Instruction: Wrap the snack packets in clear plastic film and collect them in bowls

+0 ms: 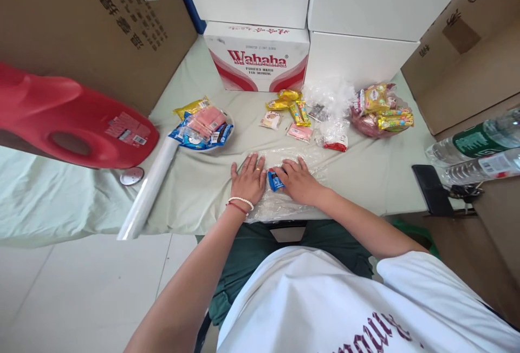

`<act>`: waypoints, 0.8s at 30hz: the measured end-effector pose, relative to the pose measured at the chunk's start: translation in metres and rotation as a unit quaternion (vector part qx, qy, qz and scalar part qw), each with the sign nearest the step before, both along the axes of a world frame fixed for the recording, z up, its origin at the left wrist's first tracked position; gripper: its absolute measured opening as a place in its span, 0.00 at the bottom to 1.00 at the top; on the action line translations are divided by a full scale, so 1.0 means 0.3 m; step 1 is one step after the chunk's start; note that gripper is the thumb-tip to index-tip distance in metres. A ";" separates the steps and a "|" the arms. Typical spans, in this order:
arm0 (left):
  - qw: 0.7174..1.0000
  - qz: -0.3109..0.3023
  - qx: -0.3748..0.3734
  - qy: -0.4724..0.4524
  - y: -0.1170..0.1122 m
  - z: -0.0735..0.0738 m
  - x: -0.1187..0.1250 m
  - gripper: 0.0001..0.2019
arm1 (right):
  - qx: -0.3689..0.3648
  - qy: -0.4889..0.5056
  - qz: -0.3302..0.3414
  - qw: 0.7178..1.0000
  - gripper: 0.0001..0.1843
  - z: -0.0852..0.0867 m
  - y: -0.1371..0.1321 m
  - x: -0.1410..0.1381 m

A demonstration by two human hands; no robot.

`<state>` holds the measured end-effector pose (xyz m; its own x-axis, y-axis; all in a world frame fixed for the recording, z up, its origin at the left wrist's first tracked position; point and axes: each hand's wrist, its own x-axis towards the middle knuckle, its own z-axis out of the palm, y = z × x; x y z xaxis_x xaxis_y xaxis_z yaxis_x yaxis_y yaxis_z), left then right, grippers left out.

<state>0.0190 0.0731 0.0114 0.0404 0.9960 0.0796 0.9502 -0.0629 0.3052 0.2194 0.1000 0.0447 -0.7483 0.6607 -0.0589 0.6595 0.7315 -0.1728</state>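
Note:
A small blue snack packet (275, 180) lies on a sheet of clear plastic film (271, 208) near the table's front edge. My left hand (248, 180) rests palm down on the film just left of the packet, fingers spread, with a bracelet at the wrist. From the right, my right hand (298, 180) lies over the film with its fingers apart. Its thumb side touches and partly covers the packet. Beyond the hands are a pink packet (299, 132), a white round-biscuit packet (271, 119) and several yellow snack packets (289, 104).
On the left are a plate of snacks (205, 125), a clear film roll (152, 185) and a red jug (77, 120). At the back stand a Wahaba-type water carton (260, 63), crumpled clear plastic (331, 101) and a snack-filled bowl (377, 125). Water bottles (483, 139) and a phone (431, 188) lie right.

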 end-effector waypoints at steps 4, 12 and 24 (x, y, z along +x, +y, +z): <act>0.997 0.011 -0.004 -0.073 0.002 0.009 -0.044 0.28 | -0.045 0.076 -0.004 0.996 0.38 0.020 0.004 0.061; 0.977 -0.183 0.038 -0.105 -0.200 0.079 -0.166 0.29 | -0.037 0.262 0.025 0.964 0.34 0.006 -0.151 0.305; 0.929 -0.169 -0.059 -0.324 -0.193 0.077 -0.226 0.16 | -0.180 0.335 -0.030 0.925 0.13 0.021 -0.065 0.336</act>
